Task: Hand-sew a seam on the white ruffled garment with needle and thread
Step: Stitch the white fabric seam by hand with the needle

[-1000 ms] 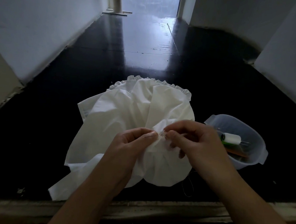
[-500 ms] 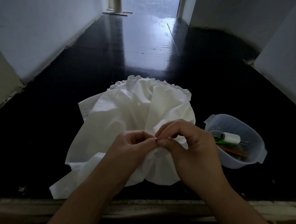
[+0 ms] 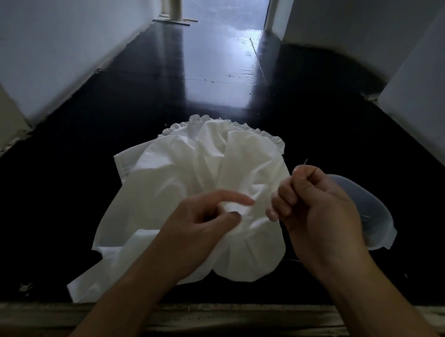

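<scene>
Garment (image 3: 191,185) fabric sits bunched at frame center on the black surface (image 3: 63,202), a fold pinched between the left hand's (image 3: 201,228) thumb and fingers (image 3: 233,196). Just right of it, the right hand's (image 3: 319,207) curled fingers (image 3: 284,193) grip a needle (image 3: 305,161) pointing up. Behind that hand, a clear plastic tub (image 3: 373,212) rests at right.

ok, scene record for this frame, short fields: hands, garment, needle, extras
left hand: pinches a fold of the white ruffled garment
right hand: fingers curled, grip on the needle, lifted to the right of the cloth
needle: tip pokes up above the fist
thread: too thin to trace
garment: bunched on the dark floor, ruffled edge at the far side
plastic tub: right of garment, partly hidden behind right hand
</scene>
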`<state>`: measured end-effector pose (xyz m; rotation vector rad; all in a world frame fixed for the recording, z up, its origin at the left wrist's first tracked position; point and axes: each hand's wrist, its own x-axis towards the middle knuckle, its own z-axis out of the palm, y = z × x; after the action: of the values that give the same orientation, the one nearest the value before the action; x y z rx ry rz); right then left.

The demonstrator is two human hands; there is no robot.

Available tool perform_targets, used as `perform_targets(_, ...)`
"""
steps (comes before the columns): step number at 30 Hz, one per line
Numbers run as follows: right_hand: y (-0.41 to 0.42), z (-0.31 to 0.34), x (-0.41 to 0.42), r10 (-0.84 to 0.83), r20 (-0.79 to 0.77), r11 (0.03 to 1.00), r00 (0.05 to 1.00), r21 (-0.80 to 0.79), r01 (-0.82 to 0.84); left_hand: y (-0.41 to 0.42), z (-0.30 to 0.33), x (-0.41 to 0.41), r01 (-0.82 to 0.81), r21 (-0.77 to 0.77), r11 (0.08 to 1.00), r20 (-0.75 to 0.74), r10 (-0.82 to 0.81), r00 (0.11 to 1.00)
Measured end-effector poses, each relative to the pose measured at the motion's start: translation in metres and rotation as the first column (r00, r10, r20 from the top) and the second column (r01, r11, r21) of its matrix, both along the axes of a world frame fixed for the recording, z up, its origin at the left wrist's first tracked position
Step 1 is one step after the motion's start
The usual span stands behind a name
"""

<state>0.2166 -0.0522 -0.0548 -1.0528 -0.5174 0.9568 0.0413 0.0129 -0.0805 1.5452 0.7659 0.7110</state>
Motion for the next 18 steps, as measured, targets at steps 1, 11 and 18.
perform_targets(1, 0.0, 0.0, -0.002, 0.01, 0.015, 1.0, 1.0, -0.001, -0.01, -0.001, 0.002, 0.001, 0.056, 0.032, 0.998, -0.006, -0.056, 0.998)
perform_targets(11, -0.009, -0.001, 0.012, 0.064, 0.744, 0.996, 0.665, -0.084, -0.002, 0.004, -0.004, -0.003, 0.099, 0.176, 0.979, -0.135, -0.075, 0.988)
perform_targets(18, -0.015, -0.003, 0.016, 0.383, 0.91, 0.924, 0.16, -0.376, -0.074, 0.008, -0.002, -0.007, 0.036, 0.146, 0.989, -0.111, -0.02, 0.994)
